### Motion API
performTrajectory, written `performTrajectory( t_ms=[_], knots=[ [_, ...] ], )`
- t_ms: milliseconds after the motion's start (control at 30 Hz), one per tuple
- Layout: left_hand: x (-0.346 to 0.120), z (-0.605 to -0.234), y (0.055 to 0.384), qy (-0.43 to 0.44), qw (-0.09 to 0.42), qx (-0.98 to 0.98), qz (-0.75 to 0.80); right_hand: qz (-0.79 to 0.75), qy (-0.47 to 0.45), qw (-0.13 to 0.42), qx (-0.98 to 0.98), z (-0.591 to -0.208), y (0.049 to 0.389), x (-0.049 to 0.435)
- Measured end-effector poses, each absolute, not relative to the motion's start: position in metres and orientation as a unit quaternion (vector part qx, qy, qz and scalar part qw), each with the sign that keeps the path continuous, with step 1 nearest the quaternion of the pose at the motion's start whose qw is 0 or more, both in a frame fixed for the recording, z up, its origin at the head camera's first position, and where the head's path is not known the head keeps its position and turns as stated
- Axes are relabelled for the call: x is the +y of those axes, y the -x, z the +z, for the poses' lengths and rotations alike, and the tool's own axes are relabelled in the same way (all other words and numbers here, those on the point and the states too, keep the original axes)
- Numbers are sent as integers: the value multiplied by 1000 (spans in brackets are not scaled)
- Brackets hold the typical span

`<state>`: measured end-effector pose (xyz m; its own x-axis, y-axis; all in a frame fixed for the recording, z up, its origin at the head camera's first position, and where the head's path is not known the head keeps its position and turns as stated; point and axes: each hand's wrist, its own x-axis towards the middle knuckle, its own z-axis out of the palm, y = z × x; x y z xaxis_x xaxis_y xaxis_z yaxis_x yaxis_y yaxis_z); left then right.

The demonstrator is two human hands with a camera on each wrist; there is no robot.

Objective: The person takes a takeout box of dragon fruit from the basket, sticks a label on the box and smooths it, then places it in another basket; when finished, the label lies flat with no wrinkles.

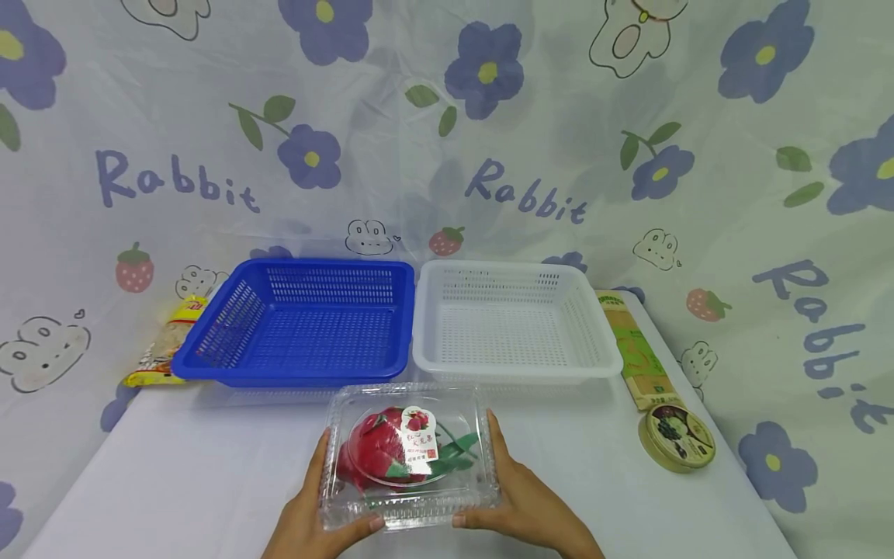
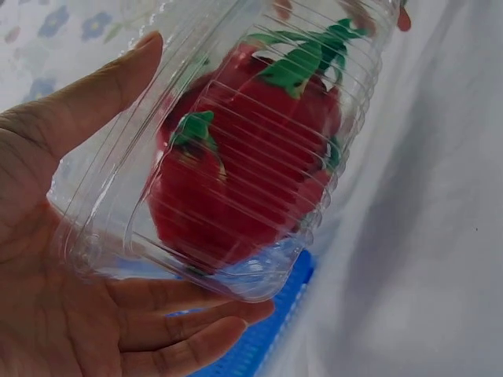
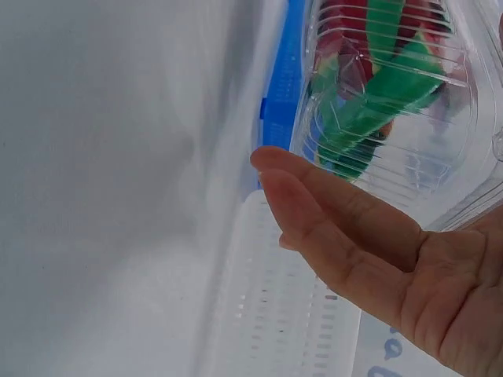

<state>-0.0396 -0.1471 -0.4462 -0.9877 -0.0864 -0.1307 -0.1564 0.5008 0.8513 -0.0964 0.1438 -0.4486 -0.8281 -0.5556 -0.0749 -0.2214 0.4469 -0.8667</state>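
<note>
A clear plastic clamshell box [image 1: 412, 511] is held between both hands above the front of the table. Inside it lies a red dragon fruit [image 1: 377, 446] with green tips, and a white label [image 1: 421, 442] is stuck on the lid. My left hand [image 1: 310, 505] grips the box's left end, thumb along the near edge; in the left wrist view the fingers [image 2: 189, 345] pass beneath it. On the right end, my right hand [image 1: 524, 501] grips with its thumb at the near edge and its fingers along the side. The right thumb is hidden in the right wrist view.
Behind the box stand a blue basket [image 1: 293, 380] and, beside it on the right, a white basket [image 1: 517, 371]. A yellow-ended snack bag [image 1: 157, 379] leans at the far left. To the right lie a green and tan packet [image 1: 639, 353] and a round tin [image 1: 677, 439].
</note>
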Motion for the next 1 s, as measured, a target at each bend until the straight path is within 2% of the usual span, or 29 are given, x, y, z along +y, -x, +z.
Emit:
performTrajectory(
  t_ms=[367, 867, 1000],
  knots=[
    [-145, -433, 36, 70, 36, 876, 476, -515, 246, 186, 799, -444, 93, 146],
    [-139, -418, 41, 66, 30, 877, 474, -557, 242, 166, 777, -434, 95, 152],
    [-138, -413, 43, 54, 15, 883, 466, -577, 244, 166, 761, -432, 98, 153]
  ],
)
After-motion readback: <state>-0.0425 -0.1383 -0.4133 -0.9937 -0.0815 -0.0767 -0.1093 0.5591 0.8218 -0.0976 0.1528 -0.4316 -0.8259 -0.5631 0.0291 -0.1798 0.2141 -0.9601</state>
